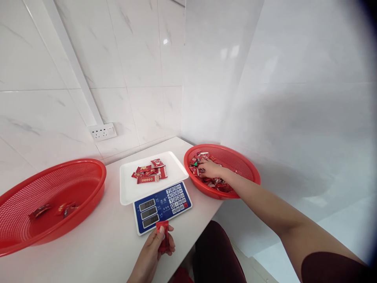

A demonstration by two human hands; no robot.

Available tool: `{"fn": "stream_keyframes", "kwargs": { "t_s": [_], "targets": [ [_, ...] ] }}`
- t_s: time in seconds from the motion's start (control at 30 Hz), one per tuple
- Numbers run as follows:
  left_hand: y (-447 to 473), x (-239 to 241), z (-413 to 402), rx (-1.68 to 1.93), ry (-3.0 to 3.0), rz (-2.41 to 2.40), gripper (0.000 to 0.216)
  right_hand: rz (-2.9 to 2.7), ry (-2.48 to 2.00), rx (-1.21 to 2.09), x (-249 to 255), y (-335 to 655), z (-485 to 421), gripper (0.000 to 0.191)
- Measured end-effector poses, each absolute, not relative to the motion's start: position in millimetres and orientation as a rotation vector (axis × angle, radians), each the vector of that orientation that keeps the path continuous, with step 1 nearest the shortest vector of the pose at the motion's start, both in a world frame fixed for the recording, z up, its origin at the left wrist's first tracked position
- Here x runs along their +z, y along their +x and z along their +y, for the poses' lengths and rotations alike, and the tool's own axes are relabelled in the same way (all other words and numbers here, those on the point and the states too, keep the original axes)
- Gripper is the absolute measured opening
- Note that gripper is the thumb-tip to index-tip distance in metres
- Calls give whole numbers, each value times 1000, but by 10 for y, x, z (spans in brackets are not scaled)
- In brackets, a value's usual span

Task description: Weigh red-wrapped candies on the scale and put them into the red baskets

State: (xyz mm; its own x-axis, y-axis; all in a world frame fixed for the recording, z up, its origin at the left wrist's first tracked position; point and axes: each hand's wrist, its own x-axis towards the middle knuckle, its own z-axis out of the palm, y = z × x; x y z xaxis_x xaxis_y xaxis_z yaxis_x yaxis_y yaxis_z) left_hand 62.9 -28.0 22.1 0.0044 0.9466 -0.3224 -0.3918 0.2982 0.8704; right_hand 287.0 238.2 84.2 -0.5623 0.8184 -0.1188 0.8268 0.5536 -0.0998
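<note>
Red candy packet [163,236] in the left hand [150,251], right hand [209,169] in a basket.
The red candy packet is above the near edge of the counter [103,243], just before the blue scale [161,206], pinched between thumb and fingers. The right hand lies on the wrapped candies [219,184] in the right basket [235,159]; its fingers seem curled, but whether they grasp any I cannot tell. About 6 packets [150,173] lie on the white tray [129,188], about 3 in the left basket [59,165].

Dk maroon short sleeve [332,269], R arm [265,208] bare below it, maroon-clad lap [215,251]
</note>
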Motion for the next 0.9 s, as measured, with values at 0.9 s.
{"fn": "stream_keyframes", "kwargs": {
  "t_s": [0.9],
  "targets": [
    [622, 211, -280, 1156, 659, 1098, 45, 2834, 1928, -957, 1039, 3035, 2342, 33]
  ]
}}
